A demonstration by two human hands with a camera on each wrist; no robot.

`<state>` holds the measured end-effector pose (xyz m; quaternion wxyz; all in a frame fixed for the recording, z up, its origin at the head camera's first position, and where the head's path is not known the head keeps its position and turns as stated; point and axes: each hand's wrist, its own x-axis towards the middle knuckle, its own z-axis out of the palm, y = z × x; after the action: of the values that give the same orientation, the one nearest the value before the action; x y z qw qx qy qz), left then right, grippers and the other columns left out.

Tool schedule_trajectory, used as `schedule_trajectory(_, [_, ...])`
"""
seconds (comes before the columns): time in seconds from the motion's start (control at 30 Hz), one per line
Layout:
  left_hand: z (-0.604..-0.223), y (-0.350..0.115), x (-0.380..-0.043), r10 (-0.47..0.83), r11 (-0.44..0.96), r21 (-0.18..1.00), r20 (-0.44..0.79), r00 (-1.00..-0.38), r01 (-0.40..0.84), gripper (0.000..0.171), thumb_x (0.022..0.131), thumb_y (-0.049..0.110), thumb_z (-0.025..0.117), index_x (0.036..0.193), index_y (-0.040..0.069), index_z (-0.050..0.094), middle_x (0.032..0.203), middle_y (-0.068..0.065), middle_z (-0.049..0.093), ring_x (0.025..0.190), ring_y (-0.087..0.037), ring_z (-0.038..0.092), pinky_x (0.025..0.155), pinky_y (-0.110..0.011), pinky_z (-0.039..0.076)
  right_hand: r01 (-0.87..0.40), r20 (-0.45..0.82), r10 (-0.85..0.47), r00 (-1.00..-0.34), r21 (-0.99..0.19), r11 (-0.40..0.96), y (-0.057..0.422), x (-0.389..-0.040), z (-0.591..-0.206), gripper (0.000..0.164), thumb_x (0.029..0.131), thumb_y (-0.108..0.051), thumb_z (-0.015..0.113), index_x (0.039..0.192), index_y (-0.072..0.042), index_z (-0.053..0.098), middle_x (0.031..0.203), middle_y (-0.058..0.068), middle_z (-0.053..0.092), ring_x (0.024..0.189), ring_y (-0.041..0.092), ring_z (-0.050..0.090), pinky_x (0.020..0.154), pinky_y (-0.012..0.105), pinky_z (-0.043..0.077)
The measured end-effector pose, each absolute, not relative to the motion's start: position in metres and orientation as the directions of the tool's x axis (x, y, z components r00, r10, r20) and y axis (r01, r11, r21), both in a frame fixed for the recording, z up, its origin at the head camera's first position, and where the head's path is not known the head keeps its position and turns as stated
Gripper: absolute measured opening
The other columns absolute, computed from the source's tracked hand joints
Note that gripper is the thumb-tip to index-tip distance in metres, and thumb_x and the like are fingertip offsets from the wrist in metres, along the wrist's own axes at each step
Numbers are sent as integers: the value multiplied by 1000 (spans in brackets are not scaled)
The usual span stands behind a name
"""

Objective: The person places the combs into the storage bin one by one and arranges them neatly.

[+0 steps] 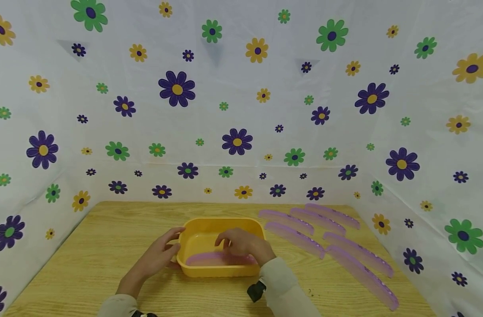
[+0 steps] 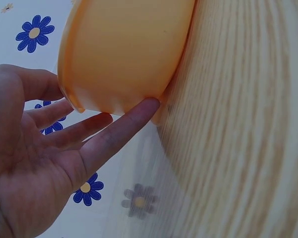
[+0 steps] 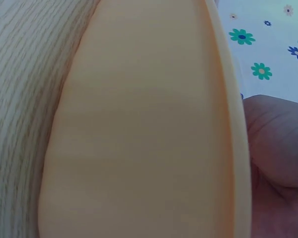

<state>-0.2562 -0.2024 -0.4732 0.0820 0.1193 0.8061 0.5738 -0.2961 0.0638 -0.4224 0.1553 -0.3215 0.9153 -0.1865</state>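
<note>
One Comb Lying in the Tub, Six Lying Outside

I am working over a yellow tub [image 1: 221,271], and as I judge it the job is standing near its start. One purple comb [image 1: 203,259] is lying inside, along the near wall; whether another is hiding under my hand, I cannot tell. Six more combs [image 1: 358,254] are waiting on the wooden table [image 1: 87,251] to the tub's right, so most of the set is apparently remaining.

My left hand [image 1: 160,253] is bracing the tub's left end, its fingers standing apart and touching the outer wall rather than wrapping it. My right hand [image 1: 243,242] is reaching inside, fingers bending down just over the comb; whether they are pinching it I cannot tell, since the tub's wall is blocking the right wrist view.

The comb inside is showing long and translucent, its purple warming against the yellow, with my hand covering part of it. Those outside are showing gently curving spines, dotted with pale and darker marks, and fine teeth running along one side. They are lying flat, slanting, a few nearly touching.
</note>
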Motion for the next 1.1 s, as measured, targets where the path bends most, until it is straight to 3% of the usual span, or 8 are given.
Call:
schedule_trajectory(0.2, [-474,-203,-256,283,314,945,-2,-959,90,46,101,12,43,146,17,33,151,-25,27,125,-49,47,69,-42,61,-516,-154,-651,-743,-487,705,68,-295,-417,25,89,-9,64,113,-17,66,96,1,65,79,7,54,76,17,52])
schedule_trajectory(0.67, [-473,-203,-256,289,318,943,0,-957,96,46,101,13,43,146,17,33,151,-26,27,124,-47,48,70,-42,61,-532,-125,-656,-744,-482,696,84,-292,-408,25,90,-13,64,115,-15,64,101,4,66,84,11,61,77,20,54])
schedule_trajectory(0.97, [-474,-203,-256,287,320,942,1,-958,97,46,101,11,42,146,15,32,150,-26,27,124,-48,48,69,-41,61,-568,-61,-683,-728,-505,650,102,-286,-396,28,92,-10,61,120,-9,60,111,15,64,97,23,63,87,34,55])
schedule_trajectory(1.1, [-473,-203,-256,288,322,941,5,-958,102,47,101,11,41,147,14,32,150,-26,27,124,-49,48,69,-41,61,-586,-5,-673,-740,-486,648,113,-286,-393,29,92,-11,61,121,-8,61,111,14,65,97,24,63,88,38,55])
